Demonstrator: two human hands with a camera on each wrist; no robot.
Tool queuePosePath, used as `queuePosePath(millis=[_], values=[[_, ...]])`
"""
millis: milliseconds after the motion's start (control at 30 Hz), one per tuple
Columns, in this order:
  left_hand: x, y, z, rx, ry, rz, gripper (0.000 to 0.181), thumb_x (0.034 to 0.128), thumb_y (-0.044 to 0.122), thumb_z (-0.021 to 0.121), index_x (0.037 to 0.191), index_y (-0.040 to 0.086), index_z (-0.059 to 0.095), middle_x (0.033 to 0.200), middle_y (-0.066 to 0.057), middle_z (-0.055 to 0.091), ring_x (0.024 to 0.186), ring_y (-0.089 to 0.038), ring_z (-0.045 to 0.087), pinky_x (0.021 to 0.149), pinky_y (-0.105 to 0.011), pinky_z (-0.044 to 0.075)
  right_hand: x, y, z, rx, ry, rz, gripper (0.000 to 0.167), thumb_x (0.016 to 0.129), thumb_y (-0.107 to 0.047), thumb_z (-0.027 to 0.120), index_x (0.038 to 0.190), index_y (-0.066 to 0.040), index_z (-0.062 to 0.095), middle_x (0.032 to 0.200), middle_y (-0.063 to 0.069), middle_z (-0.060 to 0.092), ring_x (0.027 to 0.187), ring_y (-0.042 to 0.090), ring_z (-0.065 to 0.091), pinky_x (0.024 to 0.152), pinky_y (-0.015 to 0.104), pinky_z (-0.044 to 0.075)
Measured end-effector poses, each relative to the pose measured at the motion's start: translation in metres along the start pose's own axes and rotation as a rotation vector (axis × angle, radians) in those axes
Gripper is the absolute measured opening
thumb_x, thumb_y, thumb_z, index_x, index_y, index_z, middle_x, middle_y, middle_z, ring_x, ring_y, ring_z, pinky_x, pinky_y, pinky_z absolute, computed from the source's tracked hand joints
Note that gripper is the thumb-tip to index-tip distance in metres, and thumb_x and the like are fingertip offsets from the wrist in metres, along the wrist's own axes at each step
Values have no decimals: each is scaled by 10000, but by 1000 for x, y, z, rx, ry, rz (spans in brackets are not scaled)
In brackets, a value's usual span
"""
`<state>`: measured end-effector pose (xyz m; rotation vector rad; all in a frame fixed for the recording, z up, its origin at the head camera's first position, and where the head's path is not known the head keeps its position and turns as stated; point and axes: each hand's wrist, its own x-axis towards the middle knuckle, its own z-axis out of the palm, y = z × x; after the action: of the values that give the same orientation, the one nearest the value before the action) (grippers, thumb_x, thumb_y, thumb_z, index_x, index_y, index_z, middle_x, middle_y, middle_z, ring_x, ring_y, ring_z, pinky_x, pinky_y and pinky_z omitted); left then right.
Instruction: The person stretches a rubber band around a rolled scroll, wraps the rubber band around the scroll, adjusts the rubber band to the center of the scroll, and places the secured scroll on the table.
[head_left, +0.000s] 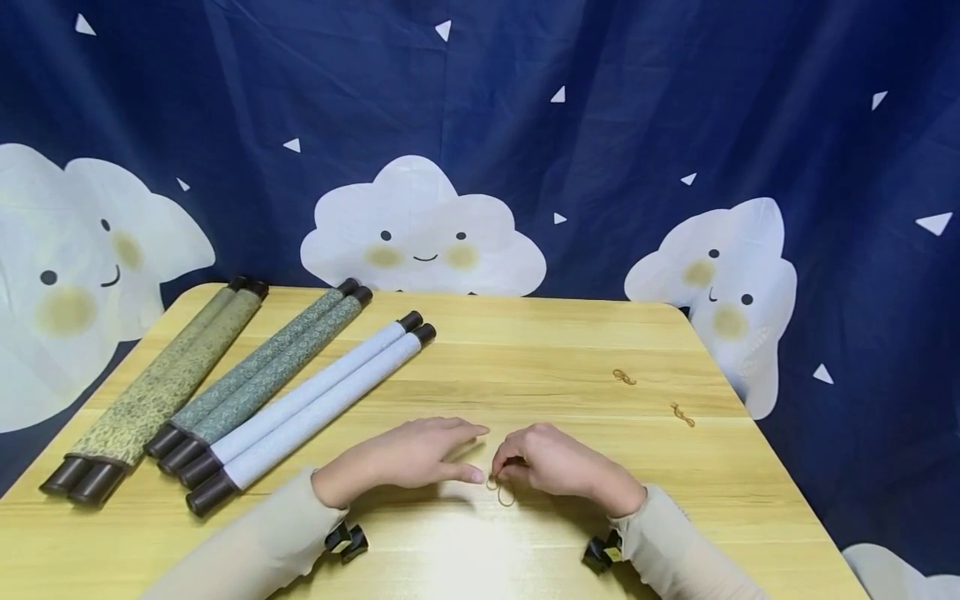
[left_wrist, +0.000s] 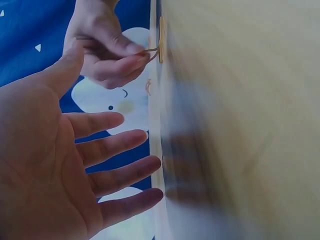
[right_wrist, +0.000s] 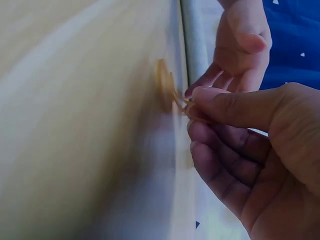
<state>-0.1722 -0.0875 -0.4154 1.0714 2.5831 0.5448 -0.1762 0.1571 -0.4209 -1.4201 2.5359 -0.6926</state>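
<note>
My right hand (head_left: 558,462) pinches a thin tan rubber band (head_left: 506,505) between thumb and fingertips. In the right wrist view the rubber band (right_wrist: 163,87) hangs past the fingertips, its loop close to the tabletop; whether it touches is blurred. My left hand (head_left: 420,452) hovers just to the left, palm facing the right hand. Its fingers (left_wrist: 115,145) are spread and nearly straight, with nothing in them.
Three paired rolls, like hanging scrolls, lie slanted on the left of the table (head_left: 570,333): a yellow-green one (head_left: 168,375), a grey-green one (head_left: 273,362) and a pale blue one (head_left: 322,400). Two more tan bands (head_left: 624,377) lie at right. A blue curtain (head_left: 495,83) hangs behind.
</note>
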Motion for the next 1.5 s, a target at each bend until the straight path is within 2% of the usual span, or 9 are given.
queuePosePath(millis=[167,300,533,667,767,1033,1100,1200,1500], values=[[5,1,2,-24,5,25,830,895,732,396,1478,143,442,1449,-40,493,1307,-227,475,1056,-438,412,5,-4,-9,23,60,18,88,904,-87,702,955,-131,759,922,-74,715,827,-22,626,747,143,513],[9,1,3,-58,45,50,740,910,707,407,1437,195,498,1408,10,535,1260,-196,521,1026,-415,444,10,-8,-15,43,110,25,106,908,-91,697,993,-106,757,938,-56,712,824,1,623,743,189,534],[15,2,0,-167,151,37,448,926,615,504,1147,255,653,1106,100,688,973,-85,638,813,-283,529,16,-15,-25,142,193,49,133,919,-93,685,1026,-135,753,976,-68,714,873,22,637,763,215,541],[16,1,0,-191,180,23,297,950,504,564,1031,236,666,952,133,688,780,-38,595,706,-251,507,18,-16,-28,190,227,45,135,936,-116,667,1038,-146,751,994,-77,714,886,33,641,753,227,539],[17,0,0,-219,206,28,232,975,423,567,1008,217,668,883,119,674,712,-44,557,669,-250,494,19,-15,-28,217,245,51,136,943,-127,660,1044,-153,748,997,-86,710,867,36,639,723,236,541],[18,-4,-1,-458,243,38,149,1007,314,551,966,238,672,898,109,676,835,-64,626,743,-271,536,20,-12,-29,262,292,90,138,937,-124,669,1048,-171,735,964,-101,703,818,54,636,696,262,549],[18,-5,-2,-482,252,42,175,1014,306,538,976,212,682,920,101,685,883,-82,643,780,-291,540,20,-11,-31,259,297,108,141,932,-123,676,1048,-180,731,954,-99,702,817,56,637,698,282,552],[18,-6,-6,-448,272,37,237,1018,335,516,1006,183,697,929,79,693,908,-103,643,805,-321,531,18,-8,-32,250,295,134,147,930,-120,679,1062,-174,717,933,-64,709,813,58,634,709,317,556],[19,-10,-10,-407,315,19,278,1025,323,502,1021,132,704,903,99,682,899,-122,642,823,-346,525,16,1,-33,144,300,172,188,921,-121,693,1101,-66,701,896,-73,705,796,38,637,716,244,548]])
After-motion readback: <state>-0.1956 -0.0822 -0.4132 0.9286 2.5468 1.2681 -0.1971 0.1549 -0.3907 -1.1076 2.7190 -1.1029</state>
